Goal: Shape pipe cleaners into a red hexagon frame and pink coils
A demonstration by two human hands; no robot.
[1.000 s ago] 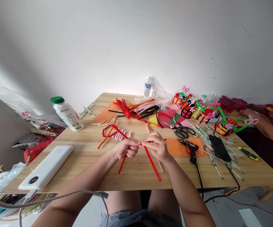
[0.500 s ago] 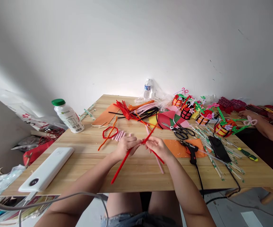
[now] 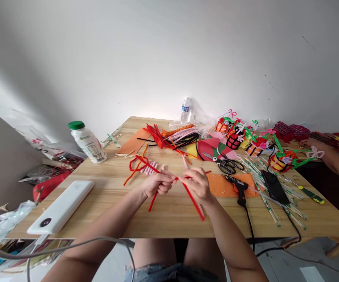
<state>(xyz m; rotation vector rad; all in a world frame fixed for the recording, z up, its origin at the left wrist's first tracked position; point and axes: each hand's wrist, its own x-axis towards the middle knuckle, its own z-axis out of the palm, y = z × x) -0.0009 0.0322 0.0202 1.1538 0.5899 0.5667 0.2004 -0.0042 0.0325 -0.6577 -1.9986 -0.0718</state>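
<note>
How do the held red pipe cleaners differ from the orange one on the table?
The red pipe cleaners are pinched in the left hand and right hand; the orange pipe cleaner lies across a red loop. The red ones' ends splay several ways; the orange one is a single strand. Both are thin.

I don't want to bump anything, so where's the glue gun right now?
In the head view, the glue gun lies right of centre, partly on an orange sheet, between the right hand and the black phone.

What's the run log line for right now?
left hand: pinching red pipe cleaners | right hand: pinching them too | glue gun: partly on orange sheet
</note>
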